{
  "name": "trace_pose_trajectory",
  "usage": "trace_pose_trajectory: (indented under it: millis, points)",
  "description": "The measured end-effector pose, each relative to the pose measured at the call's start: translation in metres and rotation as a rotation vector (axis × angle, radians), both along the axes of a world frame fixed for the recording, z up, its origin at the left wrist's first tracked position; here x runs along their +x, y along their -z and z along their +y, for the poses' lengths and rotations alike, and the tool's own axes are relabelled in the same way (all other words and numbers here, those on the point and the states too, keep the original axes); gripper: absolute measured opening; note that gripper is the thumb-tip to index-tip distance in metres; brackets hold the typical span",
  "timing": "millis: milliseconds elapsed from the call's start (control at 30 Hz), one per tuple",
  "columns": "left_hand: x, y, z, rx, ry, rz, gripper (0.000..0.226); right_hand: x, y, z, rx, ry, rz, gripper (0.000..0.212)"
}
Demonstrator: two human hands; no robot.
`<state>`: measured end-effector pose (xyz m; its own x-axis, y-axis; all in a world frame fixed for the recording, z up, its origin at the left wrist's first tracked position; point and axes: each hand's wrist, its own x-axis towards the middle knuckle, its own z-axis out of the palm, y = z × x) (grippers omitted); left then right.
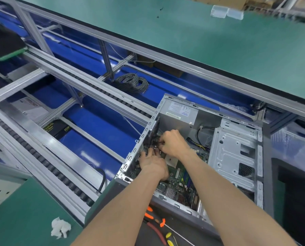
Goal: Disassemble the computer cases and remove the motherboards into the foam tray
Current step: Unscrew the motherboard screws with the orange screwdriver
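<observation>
An open grey computer case (pixel 235 153) lies on its side on the bench, its green motherboard (pixel 180 183) exposed inside. A silver power supply (pixel 180 112) sits at the case's far end. Both my hands reach into the rear left corner of the case. My left hand (pixel 153 164) has its fingers down among the components near the back wall. My right hand (pixel 173 142) is curled with its fingertips pinching something small and dark there; what it is stays hidden by the fingers. A black foam tray (pixel 295 192) lies just right of the case.
Orange-handled screwdrivers (pixel 159 221) and yellow-handled tools (pixel 169 238) lie in front of the case. A crumpled white tissue (pixel 60 228) lies on the green mat at left. An aluminium conveyor frame (pixel 88 93) runs beyond the case, with a coil of grey cable (pixel 132 83) below.
</observation>
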<state>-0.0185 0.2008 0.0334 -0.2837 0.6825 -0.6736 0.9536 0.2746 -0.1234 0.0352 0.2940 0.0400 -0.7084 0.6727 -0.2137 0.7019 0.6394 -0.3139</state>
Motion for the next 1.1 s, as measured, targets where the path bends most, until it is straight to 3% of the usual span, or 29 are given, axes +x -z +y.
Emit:
trace_pose_trajectory:
  millis: [167,333,467,700,800,900,1100]
  points:
    - [-0.001,0.001,-0.001,0.038,-0.042,-0.040,0.080,0.017,-0.028,0.004,0.014,-0.183,-0.099,0.018]
    - [-0.002,-0.001,-0.002,0.053,-0.061,-0.059,0.080,0.042,-0.041,0.006,0.110,-0.207,-0.200,0.010]
    - [-0.004,-0.001,-0.002,0.120,-0.058,-0.073,0.075,0.052,-0.035,-0.001,0.036,-0.256,-0.324,0.026]
    - [-0.006,-0.013,-0.002,0.276,-0.080,-0.101,0.028,0.056,-0.034,-0.002,-0.043,-0.157,-0.198,0.059]
    - [-0.008,-0.019,-0.005,0.323,-0.114,-0.191,0.017,0.060,-0.036,-0.006,0.019,-0.138,-0.228,0.049]
    - [-0.010,-0.026,-0.006,0.399,-0.092,-0.184,0.011,0.061,-0.042,-0.012,0.090,-0.145,-0.266,0.016]
    - [-0.017,-0.030,-0.002,0.449,-0.041,-0.202,0.019,0.070,-0.048,-0.031,0.155,-0.187,-0.385,0.010]
